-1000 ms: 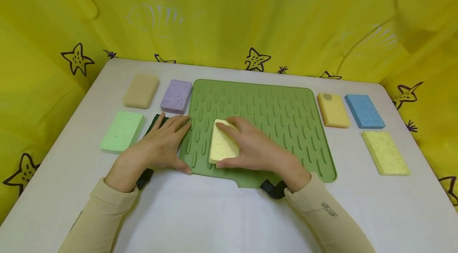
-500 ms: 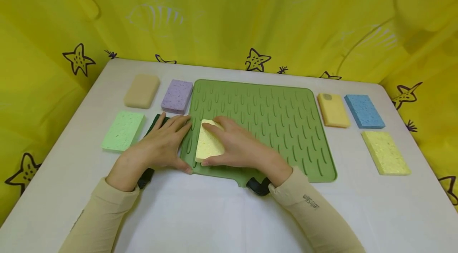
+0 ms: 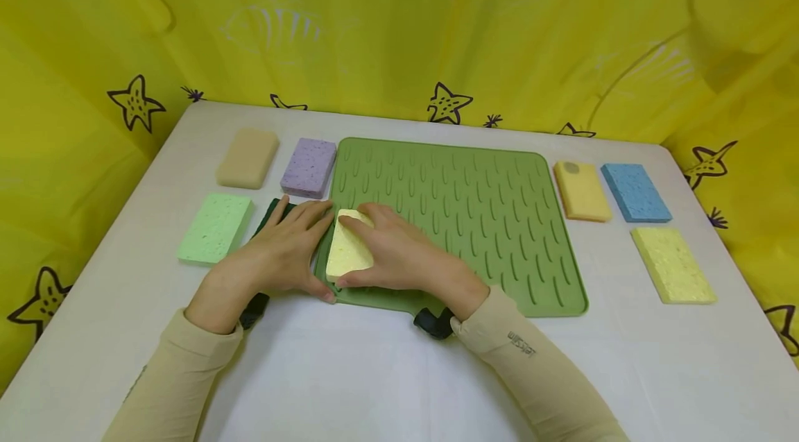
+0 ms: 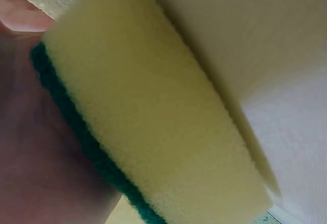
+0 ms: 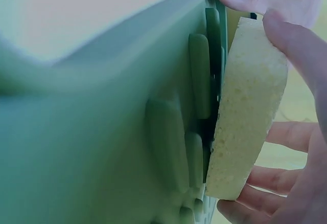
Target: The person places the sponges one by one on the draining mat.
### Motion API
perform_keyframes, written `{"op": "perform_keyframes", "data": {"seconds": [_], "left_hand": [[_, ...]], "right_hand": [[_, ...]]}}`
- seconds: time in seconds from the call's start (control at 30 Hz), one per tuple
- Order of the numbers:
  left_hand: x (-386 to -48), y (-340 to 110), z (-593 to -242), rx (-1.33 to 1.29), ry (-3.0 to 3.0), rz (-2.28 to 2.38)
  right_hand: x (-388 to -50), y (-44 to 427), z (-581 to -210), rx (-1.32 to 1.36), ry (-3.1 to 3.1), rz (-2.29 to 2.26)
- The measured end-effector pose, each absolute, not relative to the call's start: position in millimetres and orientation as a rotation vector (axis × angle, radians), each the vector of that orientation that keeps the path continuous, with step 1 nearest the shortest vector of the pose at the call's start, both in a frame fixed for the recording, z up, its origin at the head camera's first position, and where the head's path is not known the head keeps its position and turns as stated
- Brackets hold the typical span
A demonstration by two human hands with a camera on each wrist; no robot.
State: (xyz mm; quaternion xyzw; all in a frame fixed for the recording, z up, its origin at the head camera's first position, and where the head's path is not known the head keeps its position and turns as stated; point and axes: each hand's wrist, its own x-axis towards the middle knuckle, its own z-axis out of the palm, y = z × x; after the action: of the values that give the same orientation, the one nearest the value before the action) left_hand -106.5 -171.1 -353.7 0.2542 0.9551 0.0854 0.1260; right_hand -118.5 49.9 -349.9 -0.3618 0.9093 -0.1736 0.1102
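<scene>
My right hand (image 3: 399, 251) grips a pale yellow sponge (image 3: 347, 251) between thumb and fingers, at the left end of a ridged green mat (image 3: 449, 206). In the right wrist view that sponge (image 5: 250, 101) lies close against the mat's ridges. My left hand (image 3: 284, 251) rests with spread fingers along the mat's left edge, the thumb on its near left corner. Under the left palm is a yellow scrub sponge (image 4: 148, 101) with a dark green scouring layer, mostly hidden in the head view.
Left of the mat lie a beige sponge (image 3: 247, 159), a purple sponge (image 3: 309, 166) and a light green sponge (image 3: 215, 228). To its right are a yellow-orange sponge (image 3: 583, 193), a blue sponge (image 3: 637, 192) and another yellow sponge (image 3: 674, 265). A yellow curtain (image 3: 399, 26) hangs behind the white table (image 3: 349, 386).
My right hand has moved left across the mat with the pale yellow sponge, close up to the left hand. The left hand has stayed in place.
</scene>
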Motion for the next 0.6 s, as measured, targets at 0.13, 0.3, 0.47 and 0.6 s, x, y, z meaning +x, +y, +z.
{"op": "perform_keyframes", "data": {"seconds": [0.13,0.3,0.47,0.6], "left_hand": [[-107,-172,-354,0.744,2.785,0.257],[-107,-172,-355,0.755,2.791,0.262],[-106,-172,-355,0.752,2.795,0.263],[-107,-172,-356,0.751,2.792,0.266]], "right_hand": [[-118,47,-349,-1.079,2.681,-0.501],[-118,43,-349,-1.095,2.689,-0.424],[-117,46,-350,-1.121,2.66,-0.418],[-117,54,-349,-1.114,2.621,-0.474]]}}
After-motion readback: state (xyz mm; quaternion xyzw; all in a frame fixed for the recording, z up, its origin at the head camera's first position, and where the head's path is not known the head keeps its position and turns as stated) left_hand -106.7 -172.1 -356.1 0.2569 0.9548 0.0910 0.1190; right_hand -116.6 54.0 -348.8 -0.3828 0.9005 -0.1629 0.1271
